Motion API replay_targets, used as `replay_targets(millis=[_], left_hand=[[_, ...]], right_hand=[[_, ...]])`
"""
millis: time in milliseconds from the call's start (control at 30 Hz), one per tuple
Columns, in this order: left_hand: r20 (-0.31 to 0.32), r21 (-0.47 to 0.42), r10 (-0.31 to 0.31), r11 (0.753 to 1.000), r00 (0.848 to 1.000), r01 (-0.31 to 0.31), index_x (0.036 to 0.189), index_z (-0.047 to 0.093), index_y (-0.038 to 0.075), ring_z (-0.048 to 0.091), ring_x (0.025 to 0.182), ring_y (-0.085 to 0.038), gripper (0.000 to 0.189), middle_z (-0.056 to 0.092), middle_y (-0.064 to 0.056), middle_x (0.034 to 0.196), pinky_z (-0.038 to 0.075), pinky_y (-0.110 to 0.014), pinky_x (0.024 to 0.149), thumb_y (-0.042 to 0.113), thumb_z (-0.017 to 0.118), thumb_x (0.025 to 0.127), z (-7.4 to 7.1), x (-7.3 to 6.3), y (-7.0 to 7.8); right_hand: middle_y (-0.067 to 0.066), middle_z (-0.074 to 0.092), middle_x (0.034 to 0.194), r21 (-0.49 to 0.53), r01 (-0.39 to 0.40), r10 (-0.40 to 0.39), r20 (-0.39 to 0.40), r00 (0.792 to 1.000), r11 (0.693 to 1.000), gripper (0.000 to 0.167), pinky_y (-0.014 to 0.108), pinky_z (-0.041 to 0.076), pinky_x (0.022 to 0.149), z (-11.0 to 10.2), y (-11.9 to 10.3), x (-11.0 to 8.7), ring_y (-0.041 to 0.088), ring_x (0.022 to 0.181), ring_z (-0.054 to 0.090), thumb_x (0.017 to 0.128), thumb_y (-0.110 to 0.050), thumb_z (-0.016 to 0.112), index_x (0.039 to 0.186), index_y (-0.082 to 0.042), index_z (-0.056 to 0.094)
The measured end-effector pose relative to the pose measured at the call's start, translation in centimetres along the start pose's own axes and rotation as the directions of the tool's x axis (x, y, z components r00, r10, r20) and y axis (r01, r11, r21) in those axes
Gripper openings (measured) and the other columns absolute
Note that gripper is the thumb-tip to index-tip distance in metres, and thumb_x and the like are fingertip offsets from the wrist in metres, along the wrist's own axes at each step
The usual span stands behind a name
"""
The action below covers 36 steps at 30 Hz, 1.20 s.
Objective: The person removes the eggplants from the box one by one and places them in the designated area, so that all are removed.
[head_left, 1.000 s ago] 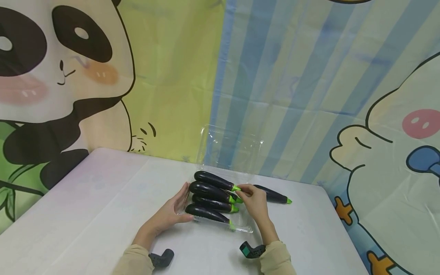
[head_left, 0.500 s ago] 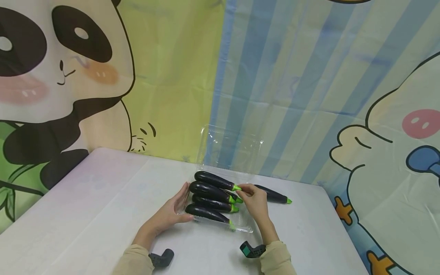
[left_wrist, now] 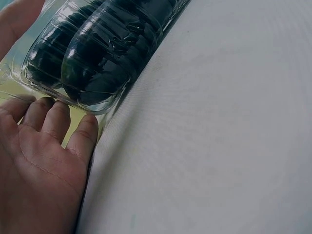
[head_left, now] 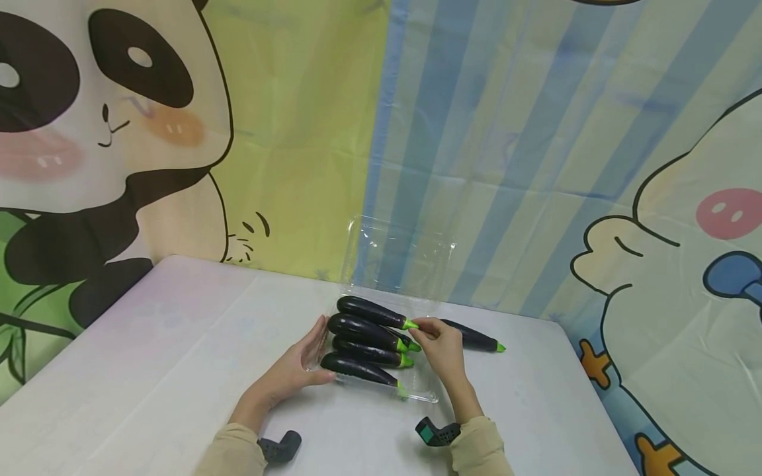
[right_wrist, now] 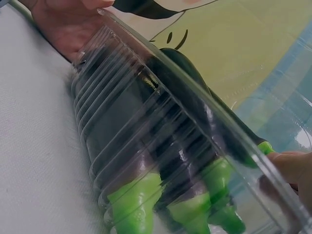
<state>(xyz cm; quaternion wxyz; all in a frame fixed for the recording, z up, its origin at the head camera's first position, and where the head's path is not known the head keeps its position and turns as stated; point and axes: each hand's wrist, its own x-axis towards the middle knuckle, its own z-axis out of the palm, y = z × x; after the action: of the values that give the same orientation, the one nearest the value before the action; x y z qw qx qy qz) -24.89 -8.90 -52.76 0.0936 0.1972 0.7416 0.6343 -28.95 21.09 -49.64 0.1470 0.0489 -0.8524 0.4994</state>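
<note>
- The work looks partway along, judging by how things lie; five eggplants (head_left: 360, 330) are in the clear box (head_left: 427, 396), and one loose eggplant (head_left: 474, 338) lies outside it.
- Seemingly left to settle are the loose eggplant, the far eggplant (head_left: 369, 311) held by its stem, and the lid (head_left: 399, 254), which stands raised at the box's far edge; whether things are going in or coming out, I cannot tell.
- The box sits near the far edge of the table (head_left: 178, 350), about midway along; the loose eggplant lies by the box's right end, towards the table's far right corner; its blunt end is hidden behind the right hand (head_left: 442, 348), so I cannot tell whether it touches the box.
- Inside, the near eggplant (head_left: 357, 368) lies along the box's near wall; the rest line up behind it, stems towards the right end; one is mostly hidden, only its stem and a little of its body showing.
- The right hand pinches the far eggplant's green stem (head_left: 409, 324) between thumb and forefinger, the tips close together.
- The left hand (head_left: 293, 365) holds the box's left end; the thumb lies by the near left corner; the other fingers are bent against the end, slightly spread, with gaps between them.
</note>
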Motion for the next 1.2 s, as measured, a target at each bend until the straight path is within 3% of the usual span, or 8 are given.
replay_targets(millis=[167,333,1200], left_hand=[[0.005,-0.017,0.012,1.0,1.0,-0.012,0.154,0.0,0.017,0.01,0.148,-0.019,0.111,0.003,0.003,0.162,0.021,-0.002,0.106,0.021,0.079,0.076,0.03,-0.05,0.11],[0.008,-0.024,0.016,1.0,1.0,-0.016,0.154,0.0,0.017,0.009,0.148,-0.02,0.111,0.003,0.003,0.162,0.02,0.0,0.104,0.02,0.079,0.076,0.05,-0.06,0.15],[0.003,-0.024,0.005,1.0,1.0,-0.005,0.154,0.001,0.018,0.012,0.148,-0.022,0.11,0.002,0.003,0.162,0.022,-0.007,0.11,0.021,0.079,0.076,0.08,-0.14,0.11]], right_hand=[[0.006,0.074,0.092,0.01,-0.019,0.019,-0.009,1.0,1.0,0.015,0.019,0.059,0.07,0.0,-0.08,0.0,0.016,0.086,0.072,0.08,-0.013,0.076,0.095,-0.013,0.074],[0.006,0.074,0.092,0.012,-0.015,0.015,-0.022,1.0,1.0,0.015,0.019,0.059,0.07,-0.02,-0.13,-0.02,0.017,0.086,0.072,0.079,-0.012,0.076,0.095,-0.012,0.074],[0.008,0.074,0.092,0.034,-0.007,0.01,-0.078,0.997,0.999,0.016,0.018,0.058,0.07,-0.32,-0.54,-0.08,0.019,0.087,0.072,0.079,-0.015,0.077,0.095,-0.01,0.074]])
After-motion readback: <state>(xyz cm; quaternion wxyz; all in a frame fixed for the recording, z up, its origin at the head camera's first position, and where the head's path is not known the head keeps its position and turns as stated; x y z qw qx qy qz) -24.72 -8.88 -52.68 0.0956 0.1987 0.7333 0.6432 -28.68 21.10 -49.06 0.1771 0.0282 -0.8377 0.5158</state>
